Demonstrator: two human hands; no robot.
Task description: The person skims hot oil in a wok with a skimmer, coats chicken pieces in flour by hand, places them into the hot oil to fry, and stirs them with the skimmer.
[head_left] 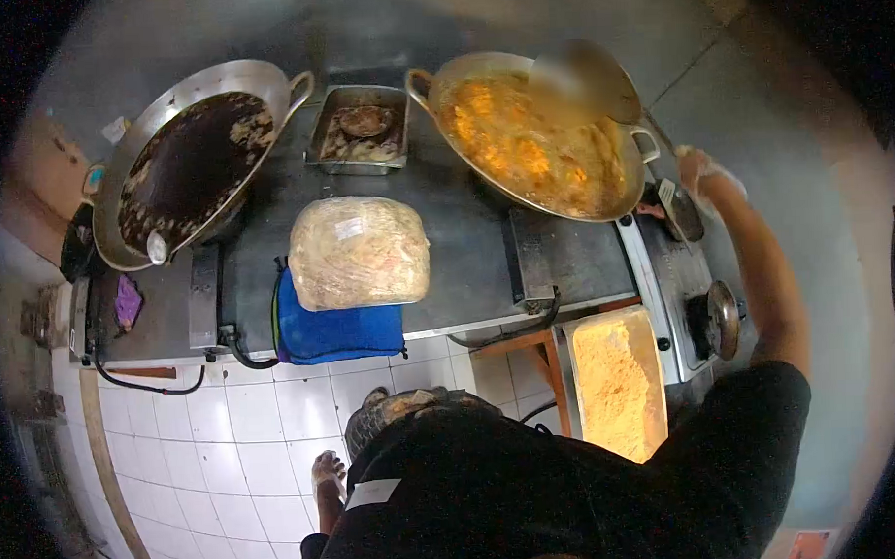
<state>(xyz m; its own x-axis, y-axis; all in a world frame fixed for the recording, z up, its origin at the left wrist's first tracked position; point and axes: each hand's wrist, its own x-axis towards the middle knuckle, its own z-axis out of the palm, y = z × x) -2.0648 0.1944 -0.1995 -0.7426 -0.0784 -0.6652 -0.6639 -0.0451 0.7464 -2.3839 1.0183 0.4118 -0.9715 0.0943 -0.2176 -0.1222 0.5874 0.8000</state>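
My right hand, in a clear plastic glove, is closed around the long thin handle of a round skimmer. The skimmer's head looks blurred and hangs over the right side of a large two-handled wok. Orange-gold pieces of food are frying in bubbling oil in that wok. My left hand hangs low beside my body, above the tiled floor. Its fingers are slightly apart and hold nothing.
A second wok of dark oil stands left. Between the woks are a metal tray and a plastic-wrapped bundle over blue cloth. A tray of orange crumbs sits right, near a burner.
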